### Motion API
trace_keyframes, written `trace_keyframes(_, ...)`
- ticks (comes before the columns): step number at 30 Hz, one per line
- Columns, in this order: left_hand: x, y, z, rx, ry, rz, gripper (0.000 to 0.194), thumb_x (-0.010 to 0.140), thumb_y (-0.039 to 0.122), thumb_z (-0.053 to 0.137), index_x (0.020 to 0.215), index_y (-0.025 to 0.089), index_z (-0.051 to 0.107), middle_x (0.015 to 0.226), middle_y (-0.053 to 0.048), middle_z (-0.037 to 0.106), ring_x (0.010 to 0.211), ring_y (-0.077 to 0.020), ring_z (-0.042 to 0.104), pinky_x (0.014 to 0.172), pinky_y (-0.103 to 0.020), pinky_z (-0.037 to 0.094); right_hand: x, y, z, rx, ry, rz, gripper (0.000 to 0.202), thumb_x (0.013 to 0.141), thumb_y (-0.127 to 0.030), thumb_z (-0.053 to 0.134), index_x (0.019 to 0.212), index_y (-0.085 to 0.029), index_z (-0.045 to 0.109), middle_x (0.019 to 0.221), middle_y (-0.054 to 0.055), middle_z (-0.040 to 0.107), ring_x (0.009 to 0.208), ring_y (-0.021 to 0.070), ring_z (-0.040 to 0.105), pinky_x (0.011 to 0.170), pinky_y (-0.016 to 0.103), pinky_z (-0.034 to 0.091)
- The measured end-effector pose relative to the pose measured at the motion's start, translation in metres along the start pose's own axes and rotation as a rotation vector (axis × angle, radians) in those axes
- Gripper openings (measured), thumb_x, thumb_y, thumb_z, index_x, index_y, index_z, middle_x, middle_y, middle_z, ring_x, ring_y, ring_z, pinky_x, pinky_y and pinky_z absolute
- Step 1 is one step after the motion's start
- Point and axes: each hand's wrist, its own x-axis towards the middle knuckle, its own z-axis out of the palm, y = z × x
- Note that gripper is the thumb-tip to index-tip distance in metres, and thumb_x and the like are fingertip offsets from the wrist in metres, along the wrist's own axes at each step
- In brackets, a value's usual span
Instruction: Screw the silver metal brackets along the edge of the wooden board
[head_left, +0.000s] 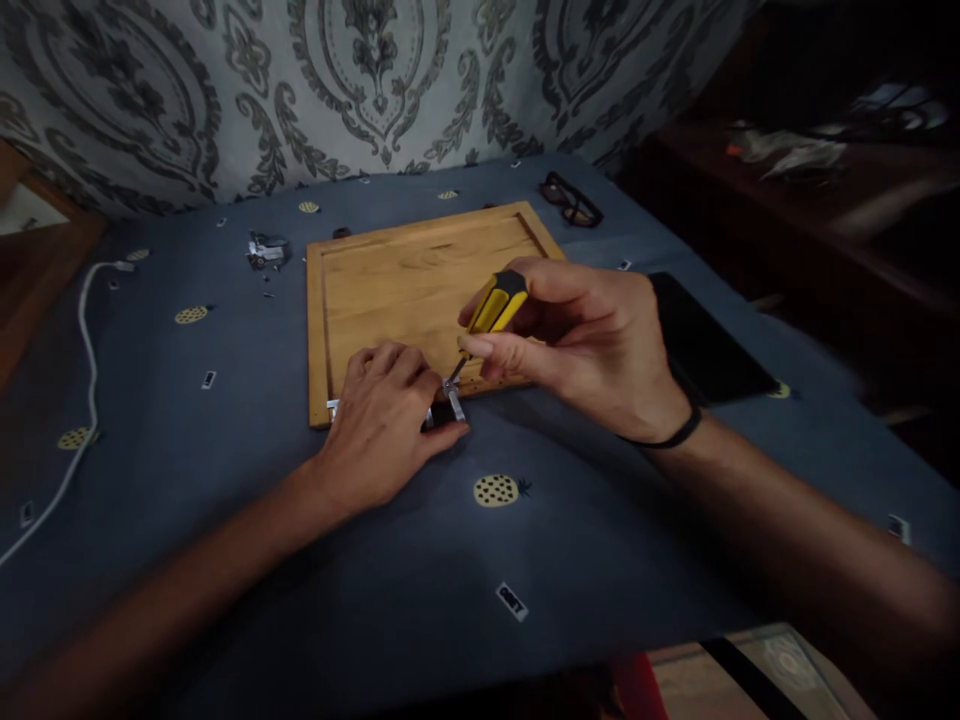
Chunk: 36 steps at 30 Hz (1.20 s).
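A framed wooden panel [420,270] lies flat on the blue patterned cloth. My right hand [592,345] is closed on a yellow and black screwdriver [496,303], its shaft slanting down to the left. The screwdriver's tip meets a small metal piece [454,400] at the panel's near edge. My left hand [386,415] rests over that edge, its fingers bent on the wood and its thumb beside a dark and silver part. Most of that part is hidden under the hand, though a silver end shows at the panel's near left corner.
Small metal parts [268,250] lie left of the panel's far corner. Black-framed glasses [570,200] are at the back right. A flat black object [709,335] lies beyond my right wrist. Down the left side runs a white cable [91,350]. Patterned fabric [375,80] stands behind.
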Motion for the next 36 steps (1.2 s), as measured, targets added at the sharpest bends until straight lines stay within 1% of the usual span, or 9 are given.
trace_keyframes(3, 0.000, 0.000, 0.000, -0.010, -0.003, -0.002, 0.037, 0.086, 0.044, 0.074, 0.110, 0.017, 0.072, 0.114, -0.009, 0.065, 0.111, -0.0323, 0.054, 0.096, -0.049, 0.042, -0.002, 0.001, 0.005, -0.061, 0.121, -0.063, 0.032, 0.071, -0.045, 0.086, 0.073, -0.023, 0.063, 0.074, -0.001, 0.063, 0.061, 0.0114, 0.058, 0.048, 0.026, 0.047)
trace_keyframes(7, 0.000, 0.000, -0.001, -0.011, 0.000, -0.003, 0.034, 0.085, 0.043, 0.075, 0.104, 0.016, 0.073, 0.106, -0.009, 0.065, 0.109, -0.0317, 0.055, 0.094, -0.049, 0.043, -0.003, -0.002, 0.009, -0.067, 0.277, -0.091, 0.034, 0.075, -0.047, 0.082, 0.072, -0.024, 0.056, 0.075, -0.002, 0.062, 0.053, 0.0100, 0.054, 0.043, 0.027, 0.044)
trace_keyframes(9, 0.001, 0.001, -0.001, -0.014, 0.007, 0.000, 0.034, 0.085, 0.044, 0.075, 0.103, 0.015, 0.073, 0.104, -0.008, 0.065, 0.107, -0.0314, 0.055, 0.094, -0.049, 0.043, -0.002, -0.003, 0.010, -0.088, 0.310, -0.085, 0.035, 0.077, -0.046, 0.081, 0.071, -0.024, 0.054, 0.073, -0.003, 0.061, 0.051, 0.0087, 0.052, 0.041, 0.026, 0.042)
trace_keyframes(16, 0.000, 0.001, 0.000, 0.009, 0.011, 0.004, 0.035, 0.084, 0.045, 0.075, 0.102, 0.014, 0.072, 0.103, -0.008, 0.065, 0.106, -0.0316, 0.055, 0.093, -0.049, 0.044, -0.003, 0.002, 0.010, -0.098, 0.230, -0.099, 0.033, 0.080, -0.045, 0.078, 0.073, -0.022, 0.055, 0.070, -0.005, 0.053, 0.052, 0.0065, 0.052, 0.042, 0.020, 0.044)
trace_keyframes(23, 0.000, 0.001, 0.000, 0.019, 0.005, 0.003, 0.036, 0.085, 0.045, 0.074, 0.105, 0.014, 0.072, 0.106, -0.010, 0.065, 0.108, -0.0320, 0.055, 0.094, -0.049, 0.044, -0.003, 0.006, 0.011, -0.118, 0.211, -0.111, 0.034, 0.079, -0.045, 0.080, 0.073, -0.022, 0.055, 0.068, -0.006, 0.050, 0.049, 0.0048, 0.049, 0.040, 0.019, 0.046)
trace_keyframes(26, 0.000, 0.001, 0.000, 0.018, 0.006, 0.000, 0.036, 0.085, 0.045, 0.074, 0.104, 0.014, 0.073, 0.105, -0.009, 0.065, 0.107, -0.0316, 0.055, 0.094, -0.049, 0.044, -0.003, 0.005, 0.009, -0.126, 0.202, -0.106, 0.034, 0.078, -0.045, 0.080, 0.073, -0.022, 0.056, 0.068, -0.005, 0.051, 0.049, 0.0054, 0.049, 0.040, 0.019, 0.046)
trace_keyframes(29, 0.000, 0.001, -0.001, 0.011, 0.006, -0.002, 0.036, 0.085, 0.045, 0.074, 0.104, 0.014, 0.073, 0.105, -0.010, 0.065, 0.107, -0.0316, 0.055, 0.095, -0.049, 0.044, -0.002, 0.004, 0.007, -0.136, 0.164, -0.094, 0.033, 0.078, -0.047, 0.079, 0.074, -0.022, 0.058, 0.068, -0.005, 0.053, 0.053, 0.0070, 0.050, 0.042, 0.020, 0.047)
trace_keyframes(33, 0.000, 0.000, -0.001, 0.010, 0.006, 0.000, 0.035, 0.085, 0.045, 0.075, 0.103, 0.015, 0.073, 0.106, -0.010, 0.066, 0.107, -0.0320, 0.055, 0.094, -0.049, 0.044, 0.000, -0.001, 0.003, -0.124, 0.086, -0.087, 0.029, 0.080, -0.048, 0.078, 0.078, -0.023, 0.062, 0.072, -0.003, 0.058, 0.061, 0.0101, 0.055, 0.048, 0.022, 0.049)
trace_keyframes(36, 0.000, 0.000, -0.001, 0.015, 0.006, 0.000, 0.035, 0.085, 0.045, 0.074, 0.103, 0.015, 0.073, 0.106, -0.010, 0.066, 0.106, -0.0316, 0.055, 0.093, -0.049, 0.044, 0.000, -0.005, -0.001, -0.084, 0.008, -0.045, 0.028, 0.084, -0.047, 0.073, 0.077, -0.022, 0.062, 0.076, -0.001, 0.062, 0.060, 0.0110, 0.056, 0.050, 0.026, 0.051)
